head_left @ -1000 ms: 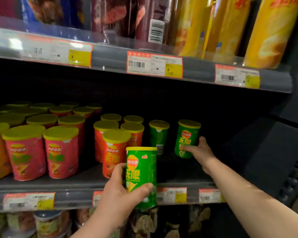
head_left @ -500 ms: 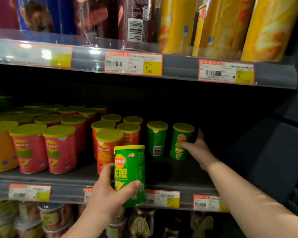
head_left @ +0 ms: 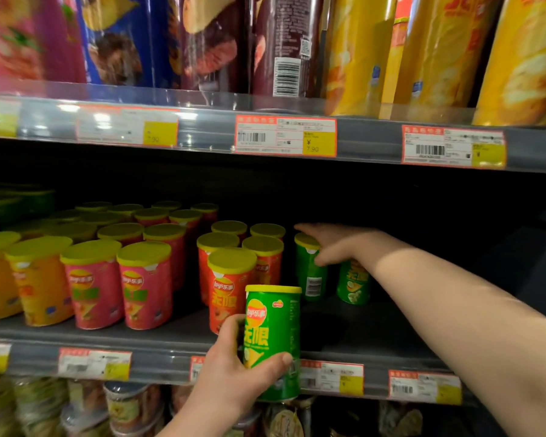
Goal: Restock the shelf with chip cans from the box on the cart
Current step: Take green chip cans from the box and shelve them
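Observation:
My left hand [head_left: 230,376] grips a short green chip can [head_left: 273,335] upright, in front of the middle shelf's front edge [head_left: 158,357]. Further back on that shelf stand two more green cans. My right hand [head_left: 338,244] reaches over them with fingers spread. Its fingers lie across the top of the left green can [head_left: 309,275] and its thumb touches that can's side. My wrist hides the top of the right green can [head_left: 353,287]. I cannot see the box or the cart.
Rows of short red cans [head_left: 227,288], pink cans [head_left: 145,288] and orange cans [head_left: 38,285] fill the shelf to the left. Bare shelf floor [head_left: 375,329] lies in front of the green cans. Tall cans [head_left: 438,52] stand on the shelf above, jars [head_left: 130,405] below.
My right hand let go of the right green can and slid left over the neighbouring green can. My left hand kept hold of its can, staying near the shelf edge.

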`<move>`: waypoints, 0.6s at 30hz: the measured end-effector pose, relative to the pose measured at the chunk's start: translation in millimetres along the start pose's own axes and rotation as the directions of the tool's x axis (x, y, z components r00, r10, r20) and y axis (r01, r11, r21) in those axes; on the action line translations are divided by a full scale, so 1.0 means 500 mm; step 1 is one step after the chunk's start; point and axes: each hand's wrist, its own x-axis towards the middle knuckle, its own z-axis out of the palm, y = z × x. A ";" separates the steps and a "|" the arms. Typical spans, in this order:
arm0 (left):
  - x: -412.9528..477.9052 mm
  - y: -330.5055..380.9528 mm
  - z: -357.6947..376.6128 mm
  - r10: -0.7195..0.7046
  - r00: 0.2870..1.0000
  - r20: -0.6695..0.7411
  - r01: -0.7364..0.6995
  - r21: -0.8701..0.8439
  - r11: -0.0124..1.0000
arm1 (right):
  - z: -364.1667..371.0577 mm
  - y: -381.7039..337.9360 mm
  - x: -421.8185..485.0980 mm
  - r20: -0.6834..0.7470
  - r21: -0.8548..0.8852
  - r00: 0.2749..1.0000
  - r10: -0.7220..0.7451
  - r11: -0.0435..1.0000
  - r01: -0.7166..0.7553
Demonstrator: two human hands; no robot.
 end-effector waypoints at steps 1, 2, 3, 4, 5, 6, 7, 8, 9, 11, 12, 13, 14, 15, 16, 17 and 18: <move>-0.001 -0.001 -0.001 0.003 1.000 0.006 -0.003 -0.001 1.000 | -0.001 -0.002 0.006 -0.011 -0.008 1.000 0.010 1.000 -0.010; -0.001 -0.004 -0.003 0.004 1.000 0.009 -0.004 0.005 1.000 | -0.003 -0.002 0.011 -0.030 -0.023 0.999 0.026 0.999 -0.027; 0.000 -0.006 -0.004 0.003 1.000 0.007 -0.004 0.014 1.000 | -0.003 -0.002 0.016 -0.052 -0.038 0.997 0.050 0.998 -0.052; 0.000 -0.008 -0.005 0.001 1.000 0.005 -0.001 0.019 1.000 | -0.005 0.000 0.019 -0.062 -0.048 0.995 0.076 0.996 -0.079; 0.001 -0.009 -0.006 -0.002 1.000 0.006 0.002 0.014 1.000 | -0.007 0.003 0.021 -0.051 -0.049 0.994 0.100 0.994 -0.102; 0.001 -0.009 -0.007 -0.001 1.000 0.010 0.001 0.001 1.000 | -0.010 0.006 0.022 -0.026 -0.034 0.994 0.109 0.993 -0.110; 0.001 -0.010 -0.008 0.003 1.000 0.014 -0.003 -0.011 1.000 | -0.013 0.010 0.023 0.003 0.002 0.994 0.106 0.994 -0.106; 0.000 -0.011 -0.010 0.008 1.000 0.015 -0.007 -0.018 1.000 | -0.014 0.012 0.023 0.027 0.045 0.995 0.097 0.994 -0.098; 0.000 -0.012 -0.011 0.013 1.000 0.015 -0.012 -0.021 1.000 | -0.014 0.013 0.025 0.031 0.071 0.995 0.090 0.993 -0.092; 0.001 -0.015 -0.014 0.021 1.000 0.015 -0.020 -0.025 0.999 | -0.011 0.013 0.030 -0.020 0.046 0.995 0.101 0.994 -0.100; 0.002 -0.016 -0.014 0.023 1.000 0.015 -0.023 -0.024 0.999 | -0.010 0.013 0.031 -0.038 0.027 0.993 0.114 0.993 -0.113; 0.003 -0.017 -0.014 0.024 1.000 0.013 -0.024 -0.024 0.999 | -0.009 0.012 0.030 -0.028 0.028 0.992 0.124 0.992 -0.123; 0.003 -0.018 -0.014 0.024 1.000 0.011 -0.023 -0.025 0.999 | -0.009 0.015 0.030 0.000 0.048 0.993 0.121 0.992 -0.121; 0.003 -0.018 -0.013 0.022 1.000 0.011 -0.021 -0.027 0.999 | -0.009 0.018 0.030 0.029 0.079 0.994 0.107 0.991 -0.109; 0.002 -0.018 -0.013 0.021 1.000 0.012 -0.020 -0.029 0.999 | -0.010 0.022 0.030 0.043 0.102 0.995 0.092 0.990 -0.096; 0.002 -0.019 -0.014 0.020 1.000 0.014 -0.019 -0.028 0.999 | -0.010 0.024 0.030 0.034 0.106 0.996 0.085 0.990 -0.088; 0.001 -0.019 -0.014 0.020 1.000 0.013 -0.020 -0.028 0.999 | -0.007 0.027 0.031 0.008 0.095 0.996 0.088 0.992 -0.088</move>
